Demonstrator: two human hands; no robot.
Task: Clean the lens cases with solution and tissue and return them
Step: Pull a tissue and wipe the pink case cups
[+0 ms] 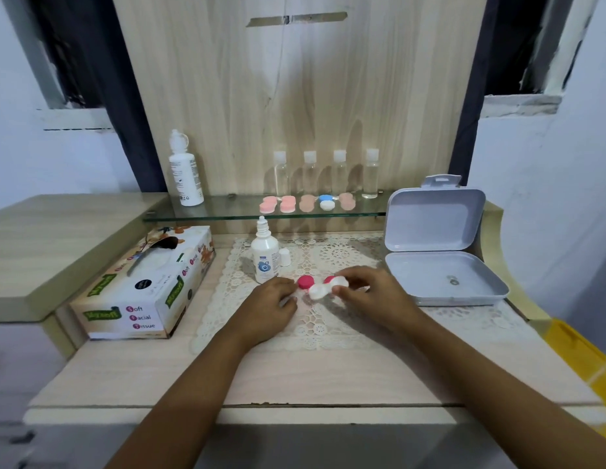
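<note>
A white lens case [323, 288] is lifted just above the lace mat [328, 319], pinched at its right end by my right hand [369, 297]. A pink cap [305, 281] lies on the mat beside its left end; a second pink cap [328, 279] shows behind the case. My left hand [273, 308] rests on the mat with curled fingers, its fingertips close to the left pink cap and holding nothing I can see. An uncapped solution bottle [265, 257] stands behind my left hand, its small white cap [285, 256] next to it. The tissue box [149, 286] lies at the left.
A glass shelf [227, 213] carries several pink lens cases [288, 204], a blue-and-white case [326, 202], several clear bottles [340, 174] and a tall white bottle [185, 170]. An open white plastic box [443, 262] sits at the right.
</note>
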